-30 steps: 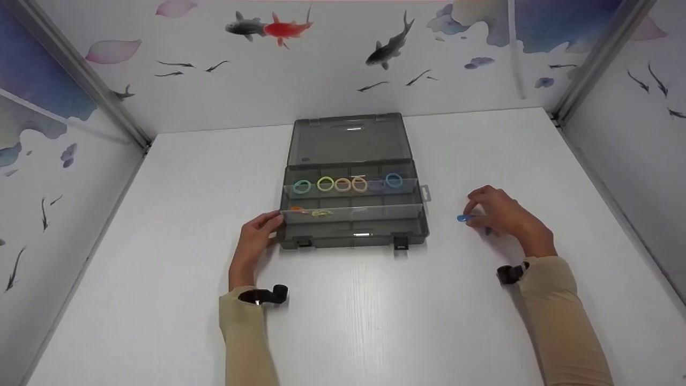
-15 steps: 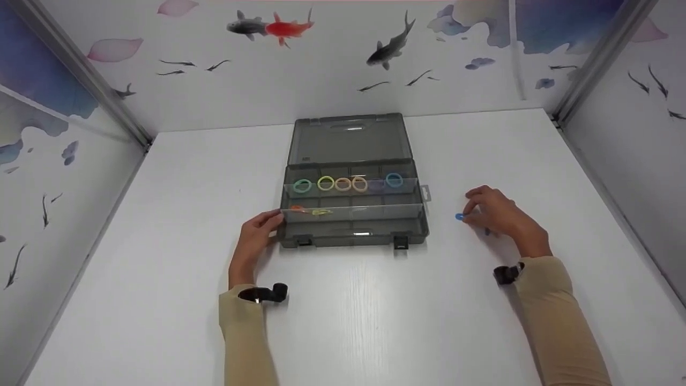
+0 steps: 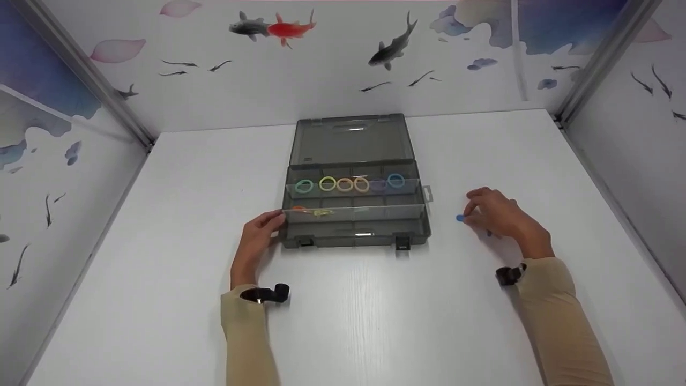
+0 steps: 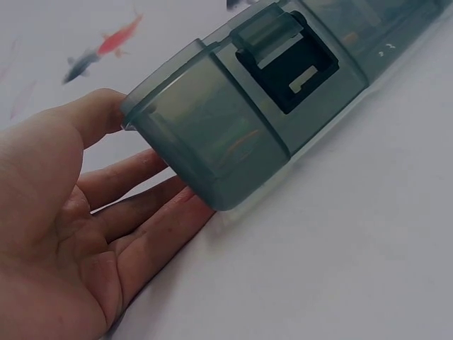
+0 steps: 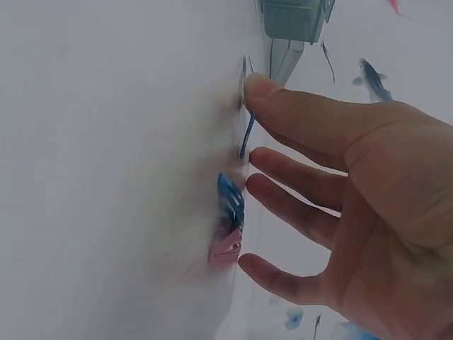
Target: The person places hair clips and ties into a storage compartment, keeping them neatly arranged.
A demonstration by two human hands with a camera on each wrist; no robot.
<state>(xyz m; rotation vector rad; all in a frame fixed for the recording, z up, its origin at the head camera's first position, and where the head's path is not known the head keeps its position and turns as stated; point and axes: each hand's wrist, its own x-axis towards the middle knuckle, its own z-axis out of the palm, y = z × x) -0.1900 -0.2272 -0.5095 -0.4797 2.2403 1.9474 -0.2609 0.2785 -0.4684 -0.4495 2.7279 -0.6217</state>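
Same grip (image 3: 485,210) on blue ring (image 3: 460,217), unmoved

The organiser box (image 3: 355,214) is made of smoky grey translucent plastic, smooth and glossy, with highlights seen along its front wall; its dividers are of clearer plastic, and its latch (image 4: 286,62) is of darker, matt plastic. The worktop (image 3: 375,311) is finished in a white, matt surface with a faint wood-grain texture. The small clips (image 5: 230,227) look like smooth coloured plastic. The sleeves (image 3: 563,321) are of beige, matt knitted cloth.
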